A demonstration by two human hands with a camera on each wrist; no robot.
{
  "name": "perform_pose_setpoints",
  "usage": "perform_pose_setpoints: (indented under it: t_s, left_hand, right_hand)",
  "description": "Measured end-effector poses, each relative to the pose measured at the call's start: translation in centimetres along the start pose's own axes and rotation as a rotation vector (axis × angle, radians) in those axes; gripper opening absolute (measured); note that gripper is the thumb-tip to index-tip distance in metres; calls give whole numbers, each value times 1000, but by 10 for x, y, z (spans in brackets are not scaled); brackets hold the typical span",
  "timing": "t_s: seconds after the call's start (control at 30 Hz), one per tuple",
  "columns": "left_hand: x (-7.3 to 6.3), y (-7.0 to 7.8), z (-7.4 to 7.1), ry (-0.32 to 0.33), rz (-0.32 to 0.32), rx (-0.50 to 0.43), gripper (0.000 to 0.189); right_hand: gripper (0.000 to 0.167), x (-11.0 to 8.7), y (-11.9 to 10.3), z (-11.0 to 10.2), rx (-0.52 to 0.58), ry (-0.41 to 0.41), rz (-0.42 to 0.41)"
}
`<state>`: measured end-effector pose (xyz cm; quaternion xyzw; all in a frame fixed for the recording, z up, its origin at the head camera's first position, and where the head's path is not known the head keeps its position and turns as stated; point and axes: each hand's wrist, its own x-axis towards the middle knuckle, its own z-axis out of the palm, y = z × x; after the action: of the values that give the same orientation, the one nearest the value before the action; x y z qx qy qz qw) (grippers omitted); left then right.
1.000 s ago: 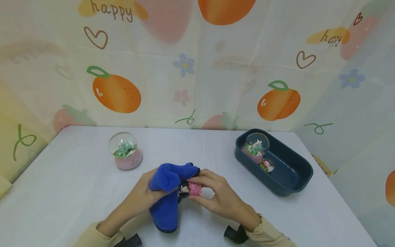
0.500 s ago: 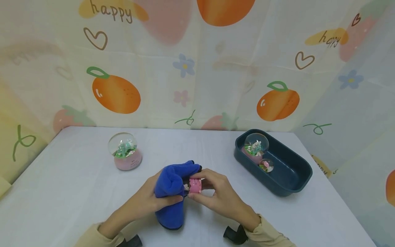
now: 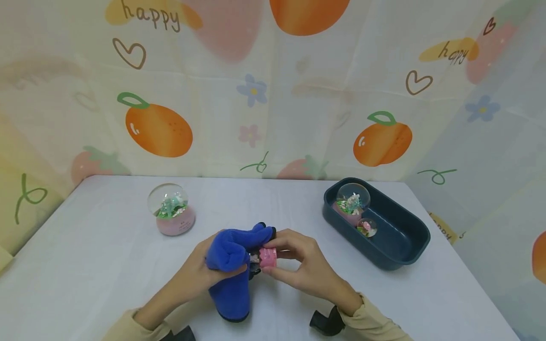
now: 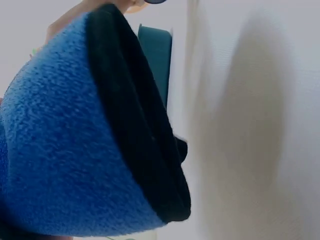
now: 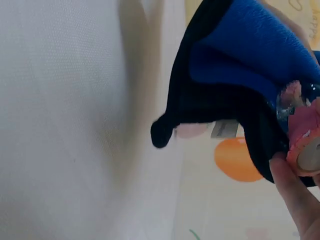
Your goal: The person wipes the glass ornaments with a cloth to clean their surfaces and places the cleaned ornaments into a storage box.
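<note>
A blue fleece cloth (image 3: 230, 291) with black edging is bunched in my left hand (image 3: 197, 267), its lower end hanging down toward the table. The cloth wraps partly around the clear dome of a small snow globe, whose pink base (image 3: 268, 257) points to the right. Thumb and fingers of my right hand (image 3: 304, 258) pinch that base. In the right wrist view the base's round underside (image 5: 310, 157) shows, with the dome against the cloth (image 5: 250, 50). The left wrist view is largely filled by the cloth (image 4: 70, 135); most of the left hand is hidden there.
A large snow globe (image 3: 175, 223) with a pink base stands at the left on the white-covered table (image 3: 102, 246). On the right is a dark teal tray (image 3: 401, 237), holding another large snow globe (image 3: 353, 196) and a small one (image 3: 367, 228). A printed curtain hangs behind.
My left hand and the cloth shifted right over the small globe, then back left, so more of the dome shows than half a second ago. The right hand keeps its pinch, nearly still.
</note>
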<state>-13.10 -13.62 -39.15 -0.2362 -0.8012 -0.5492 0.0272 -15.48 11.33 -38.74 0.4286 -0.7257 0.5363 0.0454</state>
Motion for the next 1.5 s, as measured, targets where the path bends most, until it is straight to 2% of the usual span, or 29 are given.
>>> perform_pose_setpoints:
  t_s: [0.07, 0.13, 0.27, 0.33, 0.43, 0.53, 0.67, 0.8, 0.9, 0.93, 1.03, 1.27, 1.37, 1.5]
  left_hand:
    - [0, -1, -2, 5, -9, -10, 44]
    - [0, -1, -4, -26, -48, -52, 44]
    - [0, -4, -5, -154, -128, -174, 54]
    - [0, -6, -5, -203, -133, -209, 56]
    - [-1, -7, -4, -200, -119, -193, 58]
    - [-1, -7, -2, -140, -105, -156, 59]
    - [-1, -4, 0, -67, -63, -108, 61]
    - [1, -5, 3, -32, 91, -49, 62]
    - [2, -5, 5, -42, 145, -21, 67]
    - [2, -6, 6, -48, 142, -14, 69]
    - [0, -4, 6, -91, 71, -23, 72]
    - [-2, -4, 4, -170, -13, -44, 73]
    - [-3, -4, 2, -204, -43, -53, 72]
    - [-3, -4, 1, -202, -57, -63, 69]
  right_hand:
    - [33, 1, 0, 0, -20, 0, -63]
    - [35, 1, 1, 0, -57, 4, -139]
    - [39, 3, 3, 0, -124, 17, -288]
    - [41, 4, 3, 0, -140, 26, -312]
    - [46, 4, 3, 0, -132, 35, -277]
    - [49, 3, 2, 1, -114, 50, -213]
    - [46, 3, 3, 1, -80, 65, -155]
    - [39, 2, 3, 2, -61, 59, -75]
    - [36, 1, 2, 3, -57, 34, 7]
    - [36, 1, 1, 3, -55, 25, 32]
    - [37, 0, 0, 4, -59, -5, 48]
    - [48, 0, 2, 5, -84, -26, -61]
    - [47, 0, 3, 4, -96, -11, -59]
    - [46, 0, 2, 3, -75, 1, -51]
